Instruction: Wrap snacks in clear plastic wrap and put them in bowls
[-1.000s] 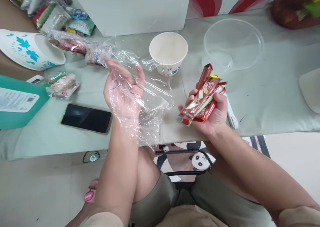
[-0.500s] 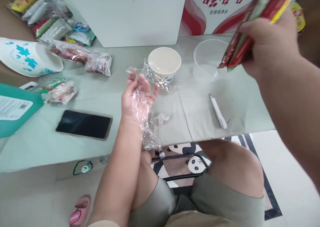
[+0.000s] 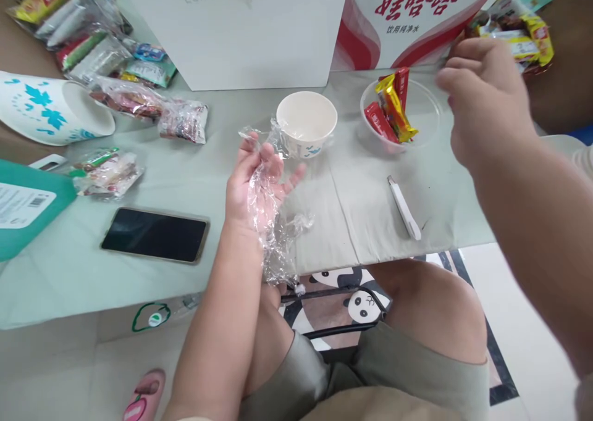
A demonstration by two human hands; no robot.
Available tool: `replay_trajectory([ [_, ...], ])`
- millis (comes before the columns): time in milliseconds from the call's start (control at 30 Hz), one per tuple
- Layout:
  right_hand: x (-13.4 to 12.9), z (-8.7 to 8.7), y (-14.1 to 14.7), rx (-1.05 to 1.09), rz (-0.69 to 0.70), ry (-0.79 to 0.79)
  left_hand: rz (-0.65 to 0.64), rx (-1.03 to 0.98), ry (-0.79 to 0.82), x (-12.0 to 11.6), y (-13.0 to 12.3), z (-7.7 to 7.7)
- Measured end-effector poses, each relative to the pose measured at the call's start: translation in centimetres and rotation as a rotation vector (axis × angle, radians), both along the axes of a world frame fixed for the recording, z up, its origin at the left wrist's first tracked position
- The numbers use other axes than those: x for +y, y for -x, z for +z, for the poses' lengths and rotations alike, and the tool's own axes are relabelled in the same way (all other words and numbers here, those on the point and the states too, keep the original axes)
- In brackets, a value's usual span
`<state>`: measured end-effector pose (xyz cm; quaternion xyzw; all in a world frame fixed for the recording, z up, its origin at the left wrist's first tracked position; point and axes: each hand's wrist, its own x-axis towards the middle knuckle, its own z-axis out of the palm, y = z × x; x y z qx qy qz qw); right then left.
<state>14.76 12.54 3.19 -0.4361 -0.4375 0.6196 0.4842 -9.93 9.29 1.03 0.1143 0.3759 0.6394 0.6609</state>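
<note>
My left hand (image 3: 259,180) is palm up with loosely curled fingers, holding a crumpled clear plastic wrapper (image 3: 278,248) that trails down past the wrist. Just beyond its fingertips stands a white paper bowl (image 3: 306,125) with blue print, nothing visible inside. To the right, a clear plastic bowl (image 3: 428,115) holds red sachets (image 3: 380,123) and a yellow packet (image 3: 397,107). My right hand (image 3: 486,94) hovers right of that bowl, fingers apart, with nothing visible in it; its underside is hidden. A white utility knife (image 3: 404,208) lies in front of the clear bowl.
White box (image 3: 259,32) and red-and-white carton (image 3: 403,26) line the back. Snack packets (image 3: 519,38) are heaped back right, more bagged snacks (image 3: 92,50) back left. A paper cup (image 3: 50,106), green jug (image 3: 32,208) and phone (image 3: 155,234) are on the left.
The red sachets and yellow packet have left my right hand and now lie in the clear bowl. That hand has lowered slightly and opened. My left hand has barely moved, its fingers shifting slightly.
</note>
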Motion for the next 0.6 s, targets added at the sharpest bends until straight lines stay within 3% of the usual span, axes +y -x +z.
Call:
replay_trajectory([
  [100, -2.7, -1.7, 1.4, 0.003, 0.017, 0.011, -0.109, 0.114, 0.004, -0.3, -0.2, 0.0],
  [233, -6.4, -5.5, 3.0, 0.043, -0.025, 0.067, -0.299, 0.164, 0.021, -1.2, -1.5, -0.4],
  [333, -7.0, -7.3, 3.4, 0.154, -0.041, 0.13, -0.361, 0.307, 0.031, -1.8, -2.6, -1.0],
  [400, -6.6, -7.6, 3.3, 0.216, 0.059, 0.175, -0.386, 0.339, 0.027, -1.9, -3.1, -1.2],
  [500, -5.6, -7.1, 2.9, 0.204, 0.154, 0.182, -0.34, 0.288, 0.029, -1.3, -2.8, -1.1],
  [600, -4.9, -6.6, 2.3, 0.196, 0.054, 0.158, -0.166, 0.263, 0.054, -0.2, -1.7, -0.9],
])
